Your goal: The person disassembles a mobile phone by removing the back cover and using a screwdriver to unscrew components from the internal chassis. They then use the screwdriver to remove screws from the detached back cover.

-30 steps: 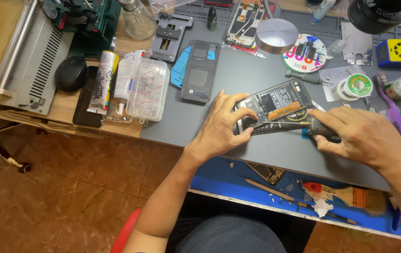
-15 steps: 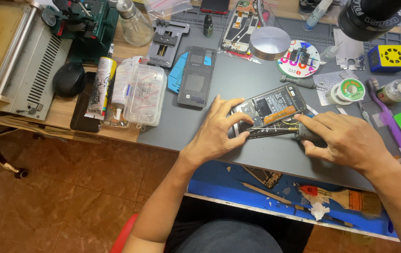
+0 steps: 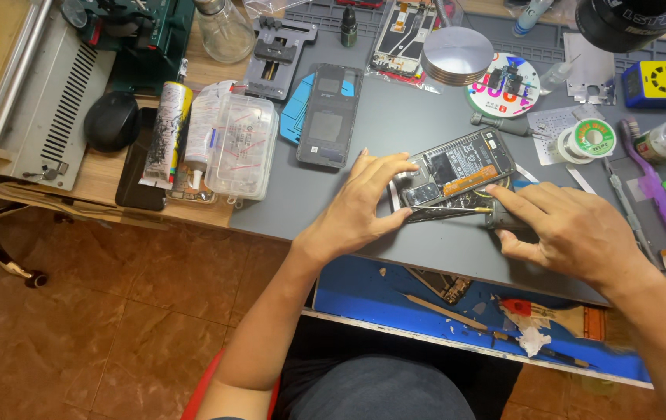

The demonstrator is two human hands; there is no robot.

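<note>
Two bare hands work on an opened phone (image 3: pixel 457 173) lying back-up on the grey mat (image 3: pixel 395 124), near its front edge. Left hand (image 3: pixel 360 206) — fingers spread wide — presses down on the phone's left end. Right hand (image 3: pixel 574 233) is closed around a thin tool (image 3: pixel 457 210), its tip laid along the phone's near edge. Behind, well apart: a back cover (image 3: pixel 329 117), a clear box (image 3: pixel 241 148), a metal disc (image 3: pixel 457 54).
</note>
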